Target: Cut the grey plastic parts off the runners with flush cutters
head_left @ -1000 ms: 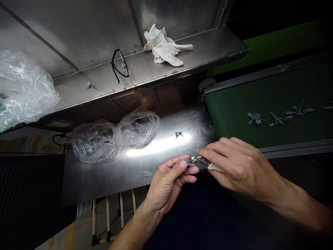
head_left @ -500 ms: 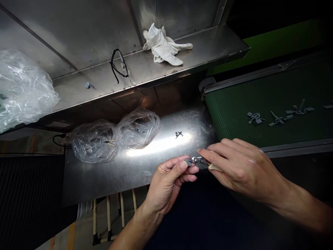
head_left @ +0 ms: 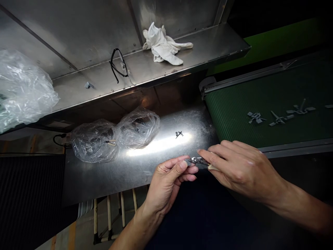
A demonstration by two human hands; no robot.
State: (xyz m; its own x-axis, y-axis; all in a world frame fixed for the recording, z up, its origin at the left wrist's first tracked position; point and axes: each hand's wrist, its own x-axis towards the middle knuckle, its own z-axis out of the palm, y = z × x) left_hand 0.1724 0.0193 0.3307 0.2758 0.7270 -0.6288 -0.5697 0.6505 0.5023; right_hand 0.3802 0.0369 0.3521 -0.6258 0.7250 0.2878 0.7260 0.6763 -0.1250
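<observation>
Gripping a small metal piece [head_left: 198,160] in the left hand [head_left: 169,184] against a cream-handled tool [head_left: 213,167] closed in the right hand [head_left: 241,172], over the front edge of the stainless tabletop [head_left: 104,180]; grey parts [head_left: 279,118] lie on the green conveyor belt [head_left: 234,128], plastic bags [head_left: 137,127] left.

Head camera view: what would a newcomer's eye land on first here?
The two hands at lower centre come first: the left hand and right hand meet on a small metal part. Next is the green conveyor belt at right, carrying grey parts. Above, white cloth gloves lie on a steel shelf.
</observation>
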